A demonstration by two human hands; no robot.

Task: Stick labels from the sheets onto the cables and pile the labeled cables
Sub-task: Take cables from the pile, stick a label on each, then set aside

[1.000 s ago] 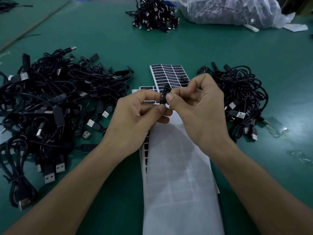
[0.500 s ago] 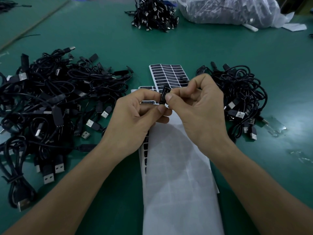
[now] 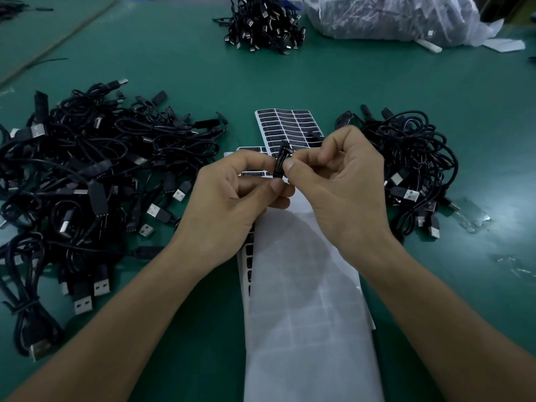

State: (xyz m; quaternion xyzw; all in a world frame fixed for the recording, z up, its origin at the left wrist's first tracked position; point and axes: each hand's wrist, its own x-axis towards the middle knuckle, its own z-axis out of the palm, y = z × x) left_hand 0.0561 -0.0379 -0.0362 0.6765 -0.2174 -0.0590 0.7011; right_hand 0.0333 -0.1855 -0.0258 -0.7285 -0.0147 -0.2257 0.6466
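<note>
Hardly anything has moved since a second ago: both hands hold the same pose over the sheets, and only the right thumb seems to have crept a little along the piece.

Head view: the left hand [image 3: 232,198] and right hand [image 3: 342,187] meet at the centre of the frame, raised above the worktop [image 3: 319,76]. Each grip is clamped, thumb against forefinger, on a cable's small black block [image 3: 284,147], which stands nearly upright between them. White print on its face suggests the label [image 3: 278,167] is already on and being pressed down. The cord itself is mostly hidden behind the right fingers.

Just past the hands, at 12 o'clock, lies the label sheet [image 3: 290,126] with dark labels in rows. A stripped white backing sheet [image 3: 307,300] runs toward 6 o'clock. A large loose pile of cables [image 3: 87,175] fills 9 o'clock, a smaller pile [image 3: 412,169] sits at 3 o'clock, and a bundle [image 3: 261,21] and a plastic bag [image 3: 391,18] lie far off at 12 to 1.

The block looks light and stiff, its cord limp and prone to snag. I judge it best held by the block's narrow edges, leaving the printed face free for rubbing flat. The thin label will likely crease if it is shifted.
</note>
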